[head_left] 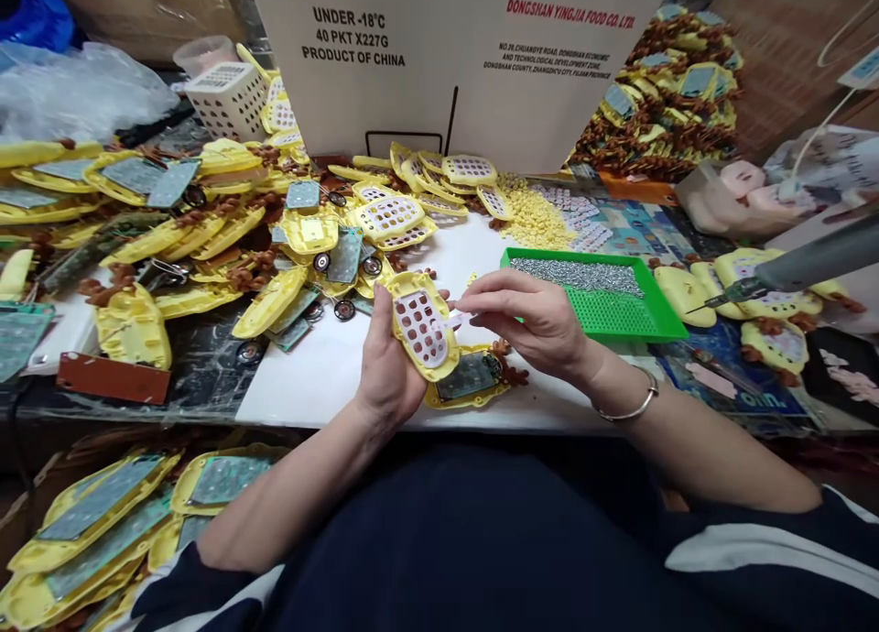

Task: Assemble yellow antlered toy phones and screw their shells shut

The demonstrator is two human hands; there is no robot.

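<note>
My left hand (388, 366) is closed around the edge of a yellow plastic toy shell (448, 362), tilted with its inside facing up. A pale panel with several rows of holes (414, 324) sits inside that shell. Over the panel's right side, my right hand (526, 316) pinches a small pale plastic piece (451, 321); its exact kind is too small to tell, and my fingers partly cover it. Just below my hands, another yellow shell (446, 399) with a dark circuit board (471, 375) rests on the white work surface (302, 389).
A green tray (611, 325) of small metal screws (583, 273) lies right of my hands. An electric screwdriver (789, 270) reaches in from the right. Yellow shells (271, 302) with boards and speakers crowd the left. Behind stand a white carton (439, 73) and loose yellow pieces (539, 215).
</note>
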